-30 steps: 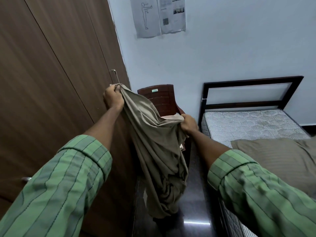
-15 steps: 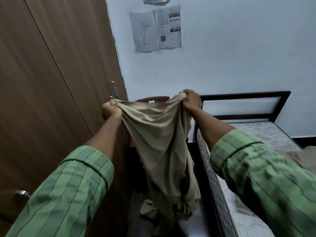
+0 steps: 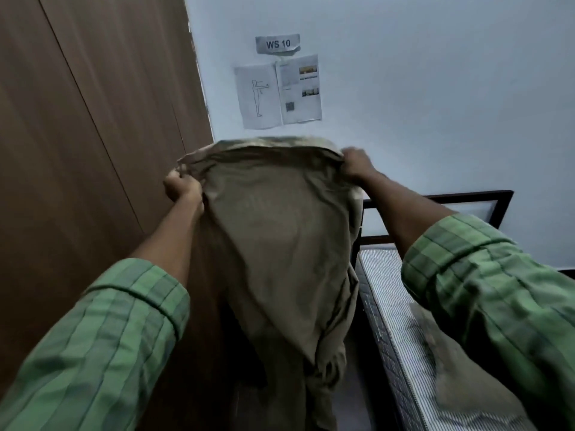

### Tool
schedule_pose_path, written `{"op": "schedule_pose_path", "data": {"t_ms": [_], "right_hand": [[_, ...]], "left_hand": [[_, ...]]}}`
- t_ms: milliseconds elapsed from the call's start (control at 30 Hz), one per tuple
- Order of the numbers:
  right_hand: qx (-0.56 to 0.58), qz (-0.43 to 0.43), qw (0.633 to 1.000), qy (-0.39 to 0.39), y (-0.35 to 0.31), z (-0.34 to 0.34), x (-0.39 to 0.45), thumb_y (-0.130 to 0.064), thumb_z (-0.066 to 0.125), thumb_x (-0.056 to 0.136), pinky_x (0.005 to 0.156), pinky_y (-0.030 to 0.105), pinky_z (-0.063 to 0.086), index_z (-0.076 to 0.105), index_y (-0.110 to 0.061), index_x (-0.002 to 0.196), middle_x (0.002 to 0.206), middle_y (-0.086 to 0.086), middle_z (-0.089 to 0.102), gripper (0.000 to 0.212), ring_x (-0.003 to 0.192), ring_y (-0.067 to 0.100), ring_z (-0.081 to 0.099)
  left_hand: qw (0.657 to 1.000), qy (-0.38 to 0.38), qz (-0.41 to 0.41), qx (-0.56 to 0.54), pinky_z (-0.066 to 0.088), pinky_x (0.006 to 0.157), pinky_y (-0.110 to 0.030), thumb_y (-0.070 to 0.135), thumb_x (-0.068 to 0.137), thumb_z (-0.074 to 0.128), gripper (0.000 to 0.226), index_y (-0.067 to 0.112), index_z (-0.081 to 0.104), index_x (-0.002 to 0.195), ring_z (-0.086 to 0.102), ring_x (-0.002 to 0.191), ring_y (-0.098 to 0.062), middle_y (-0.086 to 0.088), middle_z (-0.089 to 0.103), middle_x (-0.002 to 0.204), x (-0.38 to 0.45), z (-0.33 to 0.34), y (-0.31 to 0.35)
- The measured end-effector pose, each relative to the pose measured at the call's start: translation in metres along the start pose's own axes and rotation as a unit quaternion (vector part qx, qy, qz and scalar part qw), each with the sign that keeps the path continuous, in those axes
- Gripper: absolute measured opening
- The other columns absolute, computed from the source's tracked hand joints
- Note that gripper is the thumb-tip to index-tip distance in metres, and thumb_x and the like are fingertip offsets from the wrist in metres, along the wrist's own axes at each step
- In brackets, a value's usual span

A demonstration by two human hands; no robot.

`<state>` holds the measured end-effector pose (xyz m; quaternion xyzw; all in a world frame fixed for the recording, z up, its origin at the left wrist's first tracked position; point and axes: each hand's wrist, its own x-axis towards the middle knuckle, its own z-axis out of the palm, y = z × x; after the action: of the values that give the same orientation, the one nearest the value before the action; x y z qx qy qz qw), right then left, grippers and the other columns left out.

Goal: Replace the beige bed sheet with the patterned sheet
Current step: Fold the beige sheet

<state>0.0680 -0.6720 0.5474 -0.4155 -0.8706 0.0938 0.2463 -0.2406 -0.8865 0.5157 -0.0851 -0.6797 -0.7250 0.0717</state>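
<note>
Left of the plain beige cotton bed sheet [image 3: 280, 244] stands the dark brown wooden wardrobe [image 3: 87, 144], close beside the cloth's hanging edge. The left hand [image 3: 182, 189] is clenched round the sheet's upper left corner, fingers curled into the bunched hem. Between the hands the top edge runs roughly level, bowed slightly upward, so the sheet's width lies left to right while its long axis drops straight down from that edge, the lower end crumpling out of view near the floor. The right hand [image 3: 357, 164] grips the upper right corner, a little higher and further forward than the left. Both hands sit at the sheet's top, the cloth hanging below and ahead of them, so a fold would likely bring the two corners together. Right of the sheet lies the bare grey-striped mattress [image 3: 392, 293] on its dark metal bed frame [image 3: 485, 197]. The patterned sheet is not in view.
</note>
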Motion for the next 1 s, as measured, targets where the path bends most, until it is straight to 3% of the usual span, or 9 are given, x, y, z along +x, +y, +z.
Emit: {"op": "schedule_pose_path", "data": {"t_ms": [100,233,300,367,433,500,700,833,1000], "right_hand": [[-0.084,0.006,0.982,-0.171,0.006,0.028,-0.011,-0.01,0.058,0.092,0.075,0.035,0.051,0.07,0.0,0.112,0.116,0.022,0.071,0.025,0.096,0.033,0.069],[0.008,0.032,0.994,0.101,0.015,0.016,-0.019,-0.005,0.047,0.086,0.076,0.038,0.049,0.07,-0.015,0.097,0.109,0.018,0.068,0.028,0.102,0.041,0.064],[0.029,0.029,0.994,0.097,0.019,0.015,-0.021,-0.004,0.045,0.085,0.072,0.035,0.045,0.066,-0.014,0.092,0.106,0.018,0.069,0.024,0.1,0.039,0.064],[0.022,0.037,0.994,-0.099,0.033,0.025,-0.02,-0.008,0.05,0.088,0.071,0.036,0.052,0.066,-0.004,0.094,0.105,0.024,0.071,0.018,0.094,0.039,0.069],[0.01,0.126,0.919,-0.374,0.048,0.032,-0.028,-0.017,0.055,0.093,0.088,0.048,0.061,0.066,0.01,0.107,0.114,0.031,0.07,0.032,0.096,0.042,0.073],[0.036,0.176,0.853,-0.49,0.06,0.029,-0.038,-0.023,0.061,0.1,0.107,0.053,0.05,0.065,0.01,0.118,0.122,0.029,0.068,0.038,0.107,0.04,0.069],[0.099,0.11,0.964,-0.22,0.048,-0.001,-0.018,-0.025,0.063,0.092,0.085,0.057,0.061,0.065,0.006,0.1,0.104,0.027,0.069,0.032,0.085,0.04,0.072],[0.048,0.078,0.92,-0.381,0.021,0.006,-0.037,-0.023,0.091,0.075,0.074,0.039,0.063,0.069,0.003,0.106,0.095,0.019,0.075,0.046,0.073,0.028,0.073],[-0.078,0.027,0.985,-0.155,0.026,0.03,-0.042,-0.014,0.064,0.079,0.073,0.036,0.051,0.07,-0.013,0.092,0.095,0.01,0.069,0.015,0.09,0.032,0.066]], "left_hand": [[0.998,-0.045,0.015,0.046,0.061,0.073,-0.036,0.031,0.101,0.059,0.027,0.01,0.074,0.104,0.069,0.082,-0.021,-0.005,0.072,0.097,-0.021,0.007,-0.018],[0.997,0.003,0.0,0.074,0.053,0.078,-0.032,0.032,0.102,0.054,0.032,0.008,0.074,0.112,0.069,0.096,-0.025,-0.012,0.074,0.111,-0.027,-0.006,-0.035],[0.998,0.009,-0.032,0.055,0.059,0.085,-0.038,0.035,0.101,0.056,0.032,0.009,0.073,0.109,0.071,0.098,-0.027,-0.012,0.073,0.111,-0.021,-0.006,-0.034],[0.998,-0.006,-0.036,0.059,0.059,0.086,-0.037,0.034,0.1,0.057,0.031,0.009,0.073,0.107,0.071,0.096,-0.025,-0.01,0.073,0.11,-0.017,-0.005,-0.033],[0.996,0.0,-0.028,0.083,0.054,0.082,-0.031,0.028,0.1,0.055,0.03,0.007,0.073,0.112,0.069,0.101,-0.023,-0.009,0.072,0.115,-0.02,-0.012,-0.032],[0.995,0.016,-0.037,0.094,0.048,0.075,-0.03,0.024,0.098,0.053,0.031,0.005,0.073,0.112,0.068,0.104,-0.024,-0.01,0.072,0.117,-0.018,-0.017,-0.037],[0.993,-0.053,-0.095,0.044,0.064,0.073,-0.042,0.033,0.095,0.062,0.03,0.009,0.075,0.108,0.071,0.085,-0.021,-0.004,0.072,0.105,-0.009,-0.012,-0.041],[0.99,-0.127,-0.057,-0.011,0.059,0.05,-0.023,0.022,0.105,0.055,0.018,0.016,0.072,0.103,0.065,0.077,-0.017,-0.004,0.065,0.096,-0.051,0.003,-0.03],[0.987,-0.156,-0.048,-0.004,0.064,0.069,-0.037,0.024,0.105,0.054,0.027,0.006,0.073,0.109,0.068,0.082,-0.019,-0.006,0.068,0.098,-0.059,0.007,-0.042]]}}
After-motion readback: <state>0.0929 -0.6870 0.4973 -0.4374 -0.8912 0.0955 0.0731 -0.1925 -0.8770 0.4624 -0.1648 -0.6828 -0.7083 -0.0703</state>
